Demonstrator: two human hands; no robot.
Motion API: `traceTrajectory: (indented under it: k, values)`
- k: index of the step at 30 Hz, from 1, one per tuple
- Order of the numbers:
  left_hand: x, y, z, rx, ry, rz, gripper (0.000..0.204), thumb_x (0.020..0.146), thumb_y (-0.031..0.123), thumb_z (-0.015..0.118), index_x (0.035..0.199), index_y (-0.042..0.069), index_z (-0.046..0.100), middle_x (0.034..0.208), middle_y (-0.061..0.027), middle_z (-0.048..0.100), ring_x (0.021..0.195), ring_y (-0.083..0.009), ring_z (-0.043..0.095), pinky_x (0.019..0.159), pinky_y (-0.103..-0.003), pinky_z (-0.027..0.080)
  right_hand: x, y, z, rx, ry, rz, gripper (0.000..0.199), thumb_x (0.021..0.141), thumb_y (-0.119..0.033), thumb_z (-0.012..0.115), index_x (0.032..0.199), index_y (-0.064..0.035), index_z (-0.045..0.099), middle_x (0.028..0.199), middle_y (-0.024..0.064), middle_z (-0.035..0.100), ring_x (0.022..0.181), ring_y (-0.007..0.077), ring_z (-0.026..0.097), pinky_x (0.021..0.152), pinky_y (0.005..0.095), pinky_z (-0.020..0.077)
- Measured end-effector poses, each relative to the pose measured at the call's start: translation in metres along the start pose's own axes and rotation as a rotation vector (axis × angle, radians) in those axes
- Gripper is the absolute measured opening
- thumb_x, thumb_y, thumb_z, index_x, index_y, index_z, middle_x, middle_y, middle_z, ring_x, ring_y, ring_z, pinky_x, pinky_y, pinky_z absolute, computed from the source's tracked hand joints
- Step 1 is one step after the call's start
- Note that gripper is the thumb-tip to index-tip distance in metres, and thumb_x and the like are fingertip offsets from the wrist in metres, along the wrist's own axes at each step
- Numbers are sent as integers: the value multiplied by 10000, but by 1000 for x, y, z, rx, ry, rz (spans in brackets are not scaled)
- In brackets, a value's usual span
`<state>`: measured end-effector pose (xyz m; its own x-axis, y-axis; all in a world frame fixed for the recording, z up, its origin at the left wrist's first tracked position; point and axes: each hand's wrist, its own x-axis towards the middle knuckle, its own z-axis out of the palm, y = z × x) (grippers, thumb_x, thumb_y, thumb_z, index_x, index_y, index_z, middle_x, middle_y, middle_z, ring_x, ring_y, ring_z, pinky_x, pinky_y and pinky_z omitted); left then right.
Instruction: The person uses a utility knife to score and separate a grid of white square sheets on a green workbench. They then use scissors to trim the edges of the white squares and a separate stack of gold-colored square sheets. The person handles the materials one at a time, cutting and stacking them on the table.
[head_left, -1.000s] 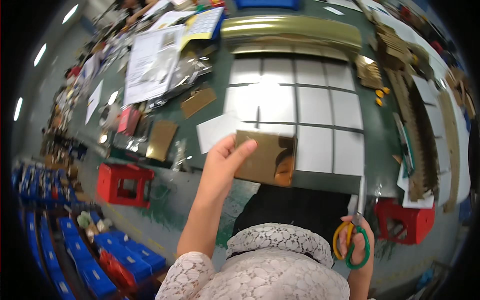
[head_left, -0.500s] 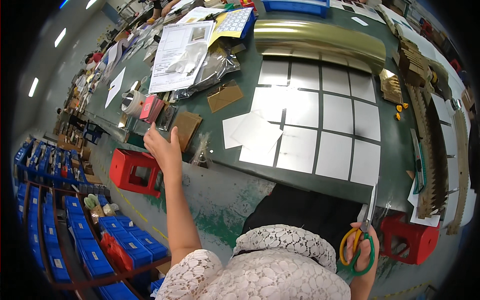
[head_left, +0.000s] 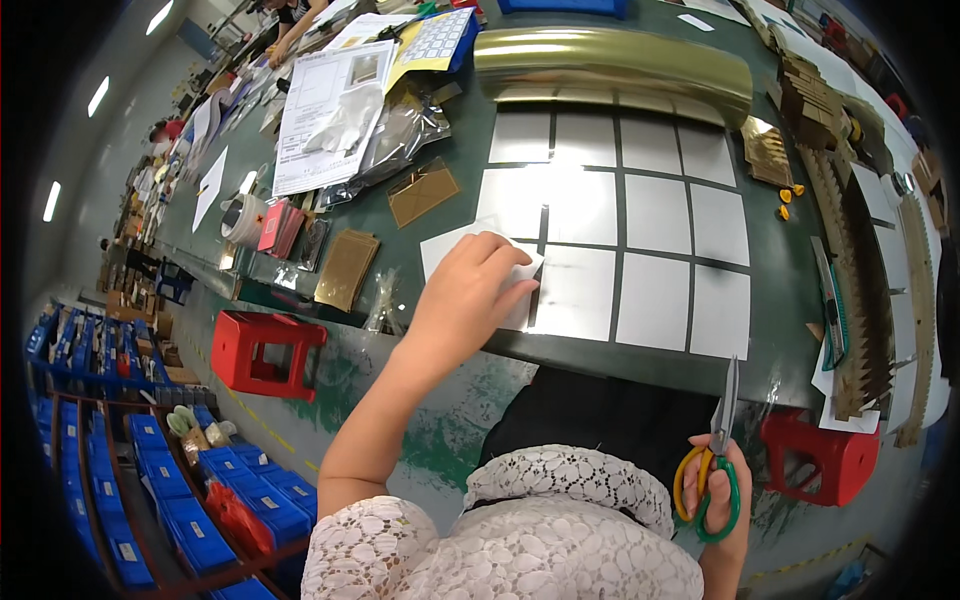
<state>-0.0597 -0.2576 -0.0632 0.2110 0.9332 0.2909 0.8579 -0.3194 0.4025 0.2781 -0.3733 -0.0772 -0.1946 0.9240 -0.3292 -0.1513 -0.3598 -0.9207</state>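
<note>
My left hand is over the left end of the white squares, its fingers curled and its thumb close to them. Between them is the edge of a loose white square sheet, mostly hidden by the hand. Another loose white sheet lies partly under it. Rows of white squares with dark gaps between them cover the green table in front of me. Low at the right, my right hand holds scissors by their yellow and green handles, blades pointing up and away from me.
A gold foil roll lies across the far side of the squares. Gold-brown plates, pink cards and papers are on the left. At the right are a cutter knife and a serrated strip. Red stools stand below.
My left hand has moved right, from beside the pink cards and gold-brown plates onto the loose white sheets. The right hand keeps hold of the scissors. The whole view has shifted slightly.
</note>
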Motion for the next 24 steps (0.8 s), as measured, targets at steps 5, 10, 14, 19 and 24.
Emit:
traceTrajectory:
  k: [5, 10, 14, 19, 24]
  values:
    - [5, 2, 5, 22, 54, -47, 173, 807, 101, 683, 957, 36, 625, 948, -106, 587, 952, -302, 551, 846, -369, 439, 3, 1, -2, 12, -20, -1, 560, 891, -398, 629, 1176, 65, 497, 772, 62, 543, 535, 57, 450, 452, 201, 355]
    - [26, -23, -4, -94, -139, 62, 108, 813, 92, 676, 917, 61, 674, 887, -90, 585, 881, -265, 542, 802, -347, 437, 5, 2, -7, -15, -45, 12, 509, 899, -342, 622, 1180, 64, 497, 770, 60, 542, 531, 55, 448, 461, 198, 358]
    - [55, -33, -2, -196, -317, 5, 75, 801, 102, 692, 872, 79, 704, 816, -58, 566, 840, -198, 547, 752, -323, 447, 6, 2, -8, -27, -67, 7, 488, 898, -316, 618, 1184, 60, 498, 770, 60, 545, 531, 52, 447, 467, 193, 357]
    - [74, -33, 5, -214, -489, 35, 89, 796, 104, 697, 884, 93, 697, 831, -57, 559, 848, -207, 547, 749, -323, 443, 4, 6, -9, -36, -34, 36, 534, 883, -372, 623, 1179, 55, 500, 772, 55, 547, 535, 51, 448, 467, 190, 353]
    - [86, -36, 9, -208, -603, 91, 77, 796, 103, 698, 863, 82, 667, 869, -65, 549, 862, -213, 542, 750, -331, 442, 8, 2, -6, -93, -24, 77, 653, 854, -508, 634, 1159, 54, 502, 762, 41, 543, 545, 54, 452, 461, 195, 346]
